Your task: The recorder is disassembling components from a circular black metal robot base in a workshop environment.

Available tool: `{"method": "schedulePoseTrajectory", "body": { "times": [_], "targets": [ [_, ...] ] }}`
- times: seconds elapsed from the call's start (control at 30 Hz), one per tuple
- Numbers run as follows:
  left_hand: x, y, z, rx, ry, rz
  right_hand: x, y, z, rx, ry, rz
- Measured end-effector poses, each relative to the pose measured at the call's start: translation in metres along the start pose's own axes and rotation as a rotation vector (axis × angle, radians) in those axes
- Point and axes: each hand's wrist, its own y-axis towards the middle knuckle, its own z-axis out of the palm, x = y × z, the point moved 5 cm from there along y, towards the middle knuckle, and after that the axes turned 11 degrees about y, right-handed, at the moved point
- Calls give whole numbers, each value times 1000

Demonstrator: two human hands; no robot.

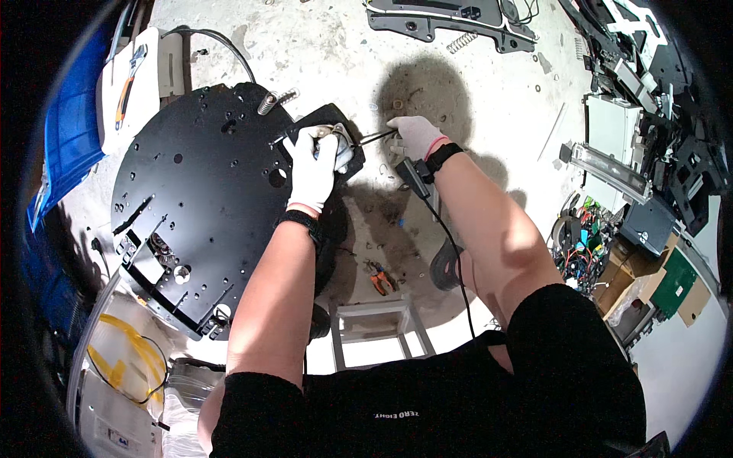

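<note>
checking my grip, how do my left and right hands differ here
The left hand holds a silver metal part, while the right hand grips a thin dark rod. The left hand's fingers point forward; the right hand's point left. Both wear white gloves and have black bands at the wrist.

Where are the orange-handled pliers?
In the head view, the pliers lie on the floor below centre, just beyond the grey frame, right of the black disc.

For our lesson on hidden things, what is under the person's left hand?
A silvery metal part shows under the left hand, with a black, squarish piece visible beyond it. The white glove hides some of that part; what lies directly beneath it cannot be seen.
</note>
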Motion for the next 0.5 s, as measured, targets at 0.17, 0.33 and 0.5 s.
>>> {"method": "schedulePoseTrajectory", "body": {
  "times": [0.17, 0.33, 0.5],
  "targets": [
    [19, -9, -81, -143, 556, 130, 107, 47, 80, -287, 840, 619],
    [38, -12, -104, -173, 411, 12, 291, 92, 122, 354, 864, 368],
    [88, 0, -133, 13, 37, -68, 299, 110, 145, -14, 6, -259]
  ]
}}
